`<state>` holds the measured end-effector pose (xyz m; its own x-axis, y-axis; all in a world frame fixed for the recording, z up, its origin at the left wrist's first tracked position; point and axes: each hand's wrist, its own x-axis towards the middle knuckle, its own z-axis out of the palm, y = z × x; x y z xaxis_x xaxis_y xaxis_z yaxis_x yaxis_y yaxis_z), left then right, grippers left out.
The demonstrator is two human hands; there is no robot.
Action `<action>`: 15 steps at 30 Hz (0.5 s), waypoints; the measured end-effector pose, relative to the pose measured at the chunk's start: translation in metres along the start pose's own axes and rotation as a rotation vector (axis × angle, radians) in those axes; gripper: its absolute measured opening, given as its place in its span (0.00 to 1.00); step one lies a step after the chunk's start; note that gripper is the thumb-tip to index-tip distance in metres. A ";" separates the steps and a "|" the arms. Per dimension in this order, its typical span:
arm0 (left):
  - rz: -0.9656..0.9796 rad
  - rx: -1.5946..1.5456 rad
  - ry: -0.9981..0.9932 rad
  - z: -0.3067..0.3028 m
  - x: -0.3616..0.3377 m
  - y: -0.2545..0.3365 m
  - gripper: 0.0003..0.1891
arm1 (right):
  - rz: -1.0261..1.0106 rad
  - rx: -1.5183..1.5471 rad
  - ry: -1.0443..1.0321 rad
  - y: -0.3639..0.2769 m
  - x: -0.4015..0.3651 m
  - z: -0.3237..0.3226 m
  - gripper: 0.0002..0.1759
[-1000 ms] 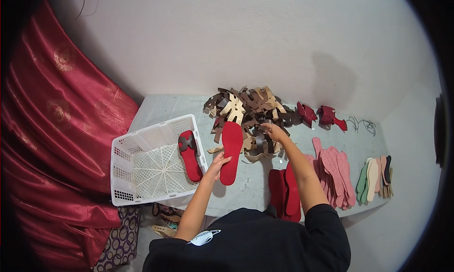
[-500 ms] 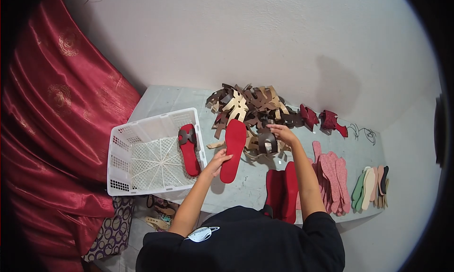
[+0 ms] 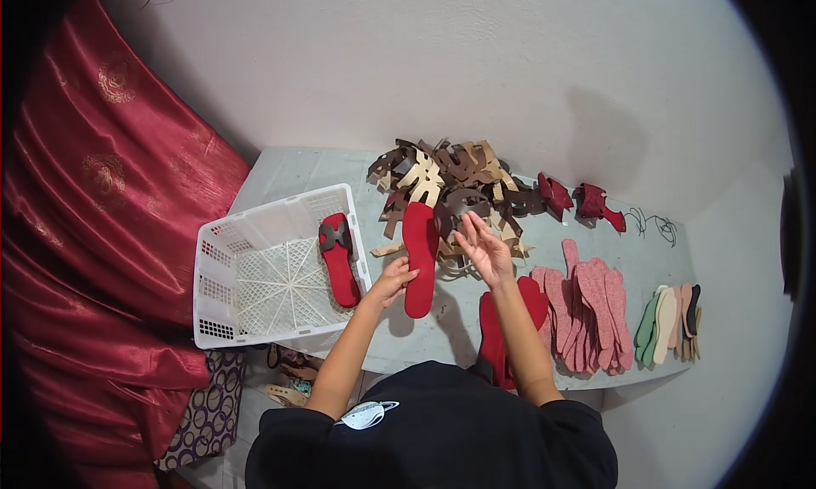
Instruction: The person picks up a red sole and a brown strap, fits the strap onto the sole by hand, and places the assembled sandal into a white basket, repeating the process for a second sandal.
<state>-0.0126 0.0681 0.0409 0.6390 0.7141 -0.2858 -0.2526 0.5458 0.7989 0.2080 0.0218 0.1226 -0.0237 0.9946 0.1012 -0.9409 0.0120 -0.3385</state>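
My left hand (image 3: 394,283) grips the red insole (image 3: 420,259) by its left edge, just right of the white basket (image 3: 358,234). The insole is upright in view, its upper end over the pile of brown and beige straps (image 3: 422,179). My right hand (image 3: 486,249) is raised to the right of the insole, palm partly showing, with its fingertips closed at the lower edge of a dark brown strap (image 3: 461,205). Inside the basket lies a red sandal (image 3: 340,268) with a dark strap. Several red insoles (image 3: 493,344) lie partly behind my right forearm.
Pink insoles (image 3: 586,315) are bunched right of my right arm. Green, cream, tan and black insoles (image 3: 663,327) stand at the table's (image 3: 297,167) right end. Dark red straps (image 3: 592,203) and thin black cords (image 3: 653,225) lie near the wall. A red curtain (image 3: 110,259) hangs at left.
My right hand has moved left toward the red insole and turned its palm up, and the dark brown strap has moved up and left with it. The red insole is more upright.
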 end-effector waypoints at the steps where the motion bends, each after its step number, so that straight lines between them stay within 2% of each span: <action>1: -0.004 0.019 -0.019 -0.001 0.001 -0.001 0.21 | 0.001 0.002 0.000 0.007 0.000 0.005 0.27; 3: -0.022 0.037 0.003 -0.001 -0.003 -0.001 0.21 | 0.016 0.191 0.009 0.018 0.001 0.013 0.27; 5: -0.040 0.053 0.022 0.003 -0.007 0.003 0.22 | 0.035 0.139 -0.006 0.028 0.000 0.007 0.27; 7: -0.015 -0.011 -0.045 0.005 -0.006 0.004 0.22 | 0.078 -0.637 0.248 0.037 -0.002 -0.003 0.28; 8: -0.014 -0.012 -0.046 0.005 -0.006 0.004 0.22 | 0.121 -0.970 0.206 0.040 -0.003 -0.025 0.30; 9: -0.004 -0.015 -0.052 0.005 -0.006 0.004 0.22 | 0.120 -0.971 0.205 0.044 -0.007 -0.039 0.30; 11: 0.011 -0.017 -0.056 0.003 -0.005 0.006 0.21 | -0.007 -1.496 -0.009 0.052 -0.015 -0.058 0.32; 15: -0.014 -0.025 -0.043 -0.003 -0.003 0.002 0.20 | 0.018 -1.449 -0.094 0.066 -0.023 -0.064 0.33</action>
<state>-0.0168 0.0686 0.0422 0.6733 0.6869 -0.2738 -0.2608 0.5670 0.7813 0.1674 0.0059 0.0383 -0.1072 0.9860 0.1274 0.2188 0.1484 -0.9644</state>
